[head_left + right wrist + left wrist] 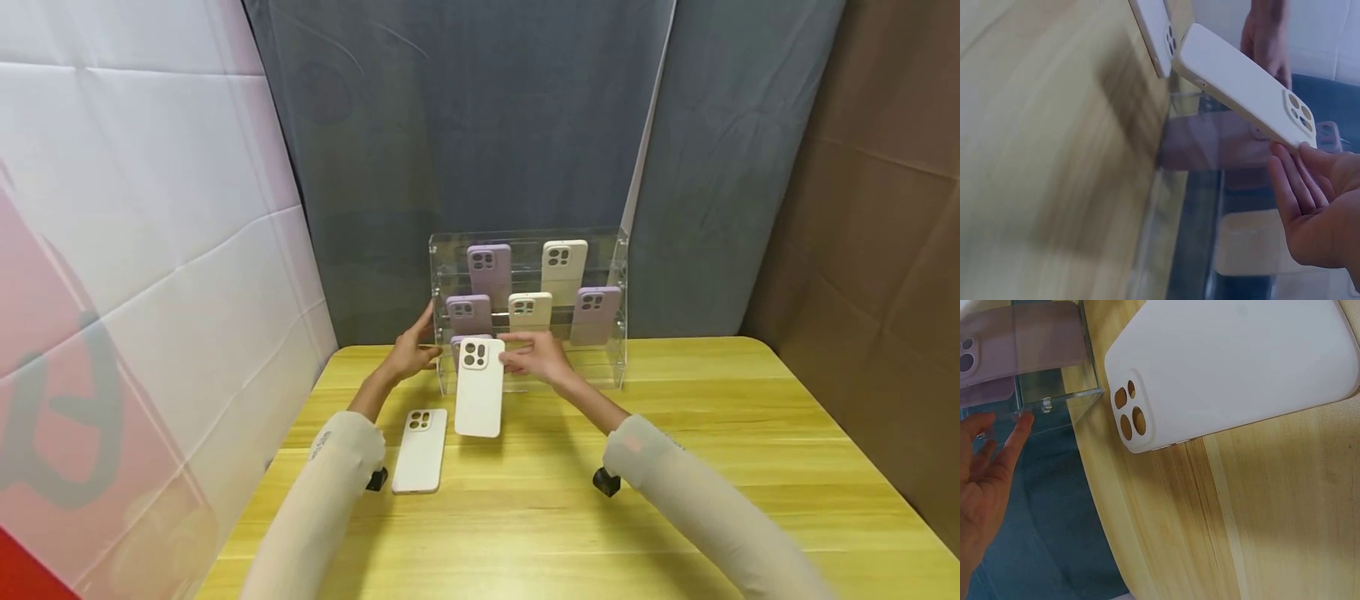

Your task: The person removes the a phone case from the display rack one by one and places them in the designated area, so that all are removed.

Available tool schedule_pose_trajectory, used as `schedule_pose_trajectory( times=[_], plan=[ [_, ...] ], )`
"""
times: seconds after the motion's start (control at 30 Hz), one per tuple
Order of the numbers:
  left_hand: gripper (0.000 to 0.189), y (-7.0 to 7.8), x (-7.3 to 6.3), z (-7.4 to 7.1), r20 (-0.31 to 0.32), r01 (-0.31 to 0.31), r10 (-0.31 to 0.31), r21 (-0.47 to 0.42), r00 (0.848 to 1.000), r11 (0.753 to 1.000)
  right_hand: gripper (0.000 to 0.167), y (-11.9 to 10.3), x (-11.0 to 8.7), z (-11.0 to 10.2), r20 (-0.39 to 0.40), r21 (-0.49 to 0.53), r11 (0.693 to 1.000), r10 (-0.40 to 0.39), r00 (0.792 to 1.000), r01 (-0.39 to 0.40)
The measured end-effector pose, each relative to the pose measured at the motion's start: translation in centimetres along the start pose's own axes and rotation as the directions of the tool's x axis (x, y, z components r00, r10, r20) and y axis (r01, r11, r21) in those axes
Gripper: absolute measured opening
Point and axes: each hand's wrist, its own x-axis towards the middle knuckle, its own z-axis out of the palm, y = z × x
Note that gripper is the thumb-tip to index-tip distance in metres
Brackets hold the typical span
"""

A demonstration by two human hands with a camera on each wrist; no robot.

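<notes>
Yellow table (525, 525), plain white phone case (480, 402)

From your head camera, the held white case (480, 400) hides most of the lowest purple case (455, 350) behind it, and the lettering (320, 444) on your left sleeve (341, 454) is too small to read. In your left wrist view, the top edge cuts off part of the flat white case (1235, 369), and the left edge crops your left hand (988, 481). In your right wrist view, the right edge crops your right hand (1322, 212), the top edge cuts the flat white case again, and the clear stand (1155, 212) looks blurred.
</notes>
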Motion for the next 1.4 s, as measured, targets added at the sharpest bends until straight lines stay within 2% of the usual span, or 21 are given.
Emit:
schedule_pose_trajectory(
  times=[0.17,0.67,0.77,0.93,1.0,1.4],
  plan=[
    [0.103,0.1,-0.1,0.0,-0.005,-0.003,0.003,-0.002,1.0,1.0,0.042,1.3,-0.2,1.3,0.009,0.041,0.998,0.048,0.999,-0.048],
    [0.103,0.3,-0.1,0.1,-0.011,0.006,-0.006,-0.019,1.0,1.0,0.039,5.4,-0.8,4.0,0.016,0.005,0.987,0.158,0.987,-0.159],
    [0.101,1.1,-0.6,-0.1,0.0,0.006,-0.006,-0.027,1.0,1.0,0.037,5.9,-0.9,4.4,0.014,-0.021,0.986,0.165,0.986,-0.165],
    [0.101,1.0,-0.6,-0.2,0.009,0.01,-0.009,-0.02,1.0,1.0,0.034,6.6,-1.0,4.9,0.007,-0.068,0.983,0.171,0.985,-0.17],
    [0.102,0.2,-0.3,-0.2,0.001,0.005,-0.004,-0.011,1.0,1.0,0.032,6.8,-1.0,5.2,0.01,-0.079,0.982,0.171,0.985,-0.17],
    [0.102,0.6,-0.5,0.1,-0.007,0.025,-0.025,0.007,1.0,1.0,0.028,7.3,-1.3,6.3,0.019,-0.12,0.974,0.198,0.98,-0.194]
  ],
)
